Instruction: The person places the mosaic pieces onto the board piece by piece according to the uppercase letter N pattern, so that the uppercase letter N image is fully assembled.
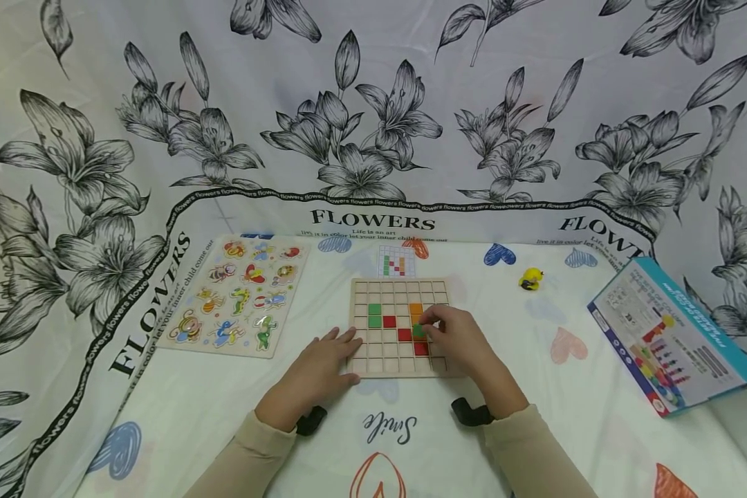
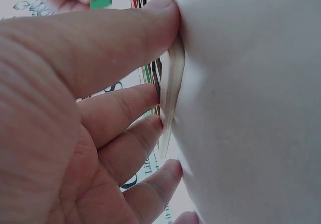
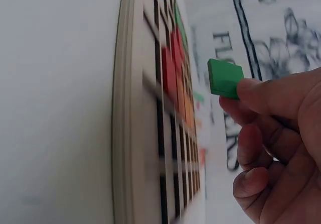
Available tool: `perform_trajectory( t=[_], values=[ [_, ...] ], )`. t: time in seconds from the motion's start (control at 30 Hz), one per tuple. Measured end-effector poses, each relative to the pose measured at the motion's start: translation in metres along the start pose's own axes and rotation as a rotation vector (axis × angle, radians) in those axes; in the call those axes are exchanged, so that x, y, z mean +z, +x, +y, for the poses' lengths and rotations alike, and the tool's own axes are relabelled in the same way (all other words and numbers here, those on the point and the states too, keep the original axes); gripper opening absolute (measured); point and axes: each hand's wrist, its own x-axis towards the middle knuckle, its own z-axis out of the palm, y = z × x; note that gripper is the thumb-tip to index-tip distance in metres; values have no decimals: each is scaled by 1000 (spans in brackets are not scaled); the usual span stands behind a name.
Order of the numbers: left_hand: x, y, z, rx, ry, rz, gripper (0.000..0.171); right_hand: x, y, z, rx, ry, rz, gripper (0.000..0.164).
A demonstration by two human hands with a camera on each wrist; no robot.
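A wooden grid board [image 1: 389, 366] lies on the cloth with several square tiles in its cells: green ones [image 1: 375, 315] at left, red ones [image 1: 404, 335] stepping down to the right, and orange [image 1: 416, 308] at right. Above the board, my right hand [image 1: 463, 339] pinches a green square tile [image 3: 225, 77] between thumb and fingertip; the right wrist view shows it held off the surface. My left hand [image 1: 317, 370] rests by the board's near left corner. In the left wrist view its thumb [image 2: 125, 38] and extended fingers touch the board's edge [image 2: 174, 78].
Just behind the board lies a small pattern card [image 1: 397, 261]. A wooden insect puzzle [image 1: 229, 297] is at left. On the right are a yellow toy figure [image 1: 531, 279] and a blue and white box [image 1: 675, 339]. Flower-printed fabric [image 1: 361, 124] rises behind.
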Motion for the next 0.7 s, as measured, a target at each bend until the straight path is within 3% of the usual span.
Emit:
perform_trajectory(
  t=[0.2,0.37,0.57,0.7],
  values=[
    [1,1,0,-2,-16,-13,69,34,18,-25,-95,-5,-58,8],
    [0,1,0,3,-11,-11,69,56,29,-39,-124,-52,-78,5],
    [-2,1,1,2,-8,-10,70,64,32,-47,-101,-124,-57,4],
    [-2,0,0,-2,1,-7,69,63,30,-48,-98,-147,-87,4]
  ],
)
